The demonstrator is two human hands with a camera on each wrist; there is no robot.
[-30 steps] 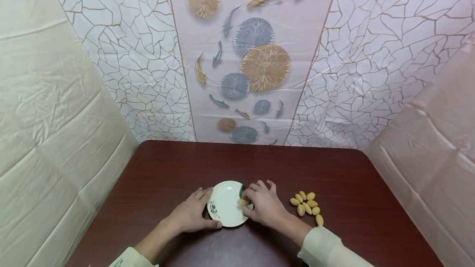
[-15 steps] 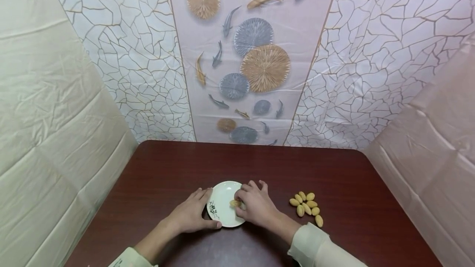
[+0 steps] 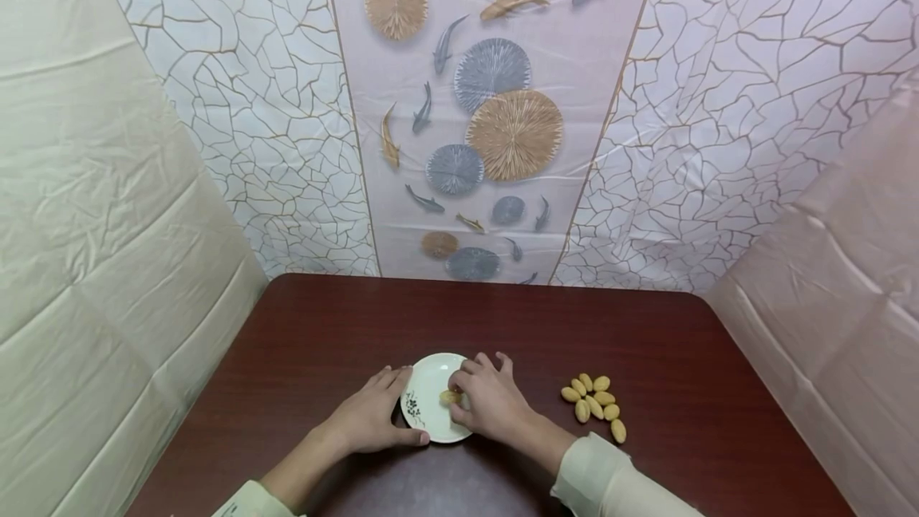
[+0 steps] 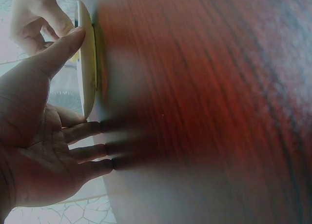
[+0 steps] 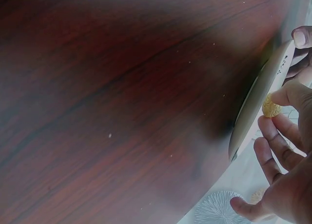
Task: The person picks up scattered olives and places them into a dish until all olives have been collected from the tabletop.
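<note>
A white plate (image 3: 433, 424) with a dark floral print lies on the table near the front. My left hand (image 3: 369, 413) holds its left edge between thumb and forefinger; in the left wrist view, the thumb (image 4: 68, 46) rests on the rim, the other fingers spread on the table. Over the plate's right part, my right hand (image 3: 495, 403) pinches a yellow-tan oval nut (image 3: 450, 397) between thumb and fingers. Up close in the right wrist view, that nut (image 5: 270, 106) has a rough, wrinkled surface and sits right at the plate's upper face.
Several similar oval nuts (image 3: 582, 410) lie in a loose group on the dark red-brown table (image 3: 345, 317), right of my right forearm. Behind the table hangs a patterned cloth (image 3: 513, 134), with beige cloth walls (image 3: 826, 325) on both sides.
My right hand has moved left over the plate with the nut, from near its right rim toward the middle. My left hand stays at the plate's left edge.
</note>
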